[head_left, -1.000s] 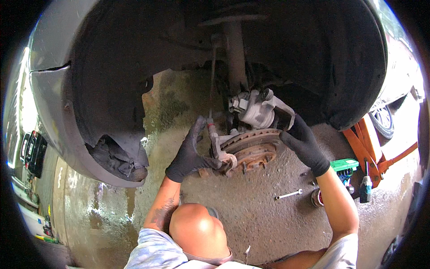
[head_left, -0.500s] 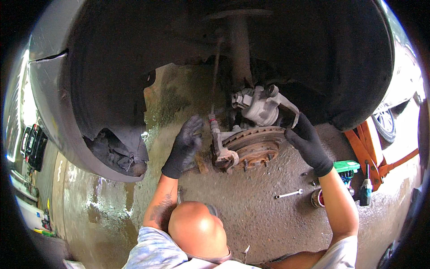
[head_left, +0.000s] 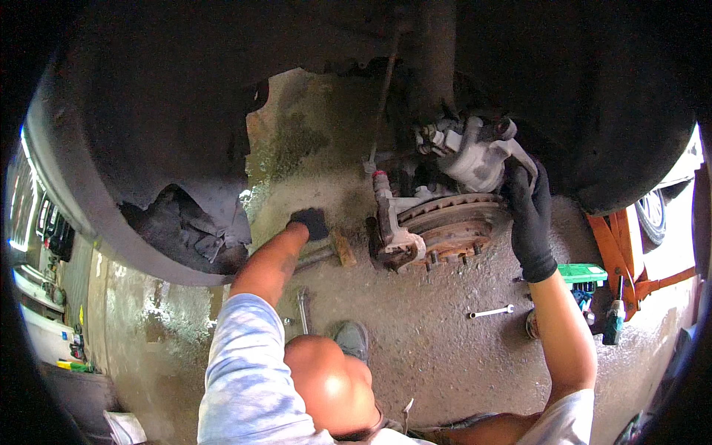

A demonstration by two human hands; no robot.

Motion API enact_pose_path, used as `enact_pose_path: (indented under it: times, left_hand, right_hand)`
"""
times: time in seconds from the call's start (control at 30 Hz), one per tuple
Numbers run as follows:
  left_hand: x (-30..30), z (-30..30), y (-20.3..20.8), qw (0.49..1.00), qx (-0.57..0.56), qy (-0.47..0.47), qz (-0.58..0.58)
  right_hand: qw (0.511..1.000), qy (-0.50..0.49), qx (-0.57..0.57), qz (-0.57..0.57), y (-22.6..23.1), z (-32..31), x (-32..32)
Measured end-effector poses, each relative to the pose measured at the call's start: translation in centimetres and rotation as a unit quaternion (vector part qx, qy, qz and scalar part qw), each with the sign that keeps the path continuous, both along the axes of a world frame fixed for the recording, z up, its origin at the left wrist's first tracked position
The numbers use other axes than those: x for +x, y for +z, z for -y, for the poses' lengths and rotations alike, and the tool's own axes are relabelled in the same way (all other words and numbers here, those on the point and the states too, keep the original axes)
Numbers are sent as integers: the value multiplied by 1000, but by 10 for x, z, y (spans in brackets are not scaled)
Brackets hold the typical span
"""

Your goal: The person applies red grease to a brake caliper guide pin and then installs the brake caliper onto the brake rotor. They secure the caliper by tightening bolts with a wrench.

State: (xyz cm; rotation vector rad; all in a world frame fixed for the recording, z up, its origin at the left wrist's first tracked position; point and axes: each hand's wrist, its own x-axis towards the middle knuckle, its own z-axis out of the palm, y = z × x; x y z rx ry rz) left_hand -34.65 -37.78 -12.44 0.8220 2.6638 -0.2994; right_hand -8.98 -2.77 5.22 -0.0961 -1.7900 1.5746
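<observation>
Head: left hand (head_left: 310, 223) clear of disc edge (head_left: 452, 208).

The left glove (head_left: 308, 223) and right glove (head_left: 529, 230) are black. The left sleeve (head_left: 248, 371) is white with blue patches. The disc (head_left: 458, 233) is rusty brown, the brake part (head_left: 477, 167) is grey, and the hammer head (head_left: 344, 249) is tan. The box (head_left: 581, 274) is green and the jack (head_left: 612, 254) is orange.

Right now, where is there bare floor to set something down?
The concrete floor has a bare patch between the dark shoe and the small wrench, below the brake disc in view. It is crowded beside the right forearm, with the green case, power tool and orange stand, and near the left hand, by the tan block.
</observation>
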Motion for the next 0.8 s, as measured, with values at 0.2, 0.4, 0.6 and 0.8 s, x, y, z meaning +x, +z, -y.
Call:
enact_pose_path:
  times: [0.2,0.4,0.6,0.8]
  left_hand:
    - [32,25,-110,994,62,-52,71]
    - [38,35,-190,991,108,61,-49]
    - [47,60,-186,979,167,104,-56]
    - [60,10,-72,859,282,340,260]
  right_hand:
    - [997,-48,-56,3,2,18,-5]
    - [996,-77,-34,1,-10,13,-7]
    - [993,-72,-88,-37,-5,22,-15]
    - [998,-53,-29,-12,-9,10,-9]
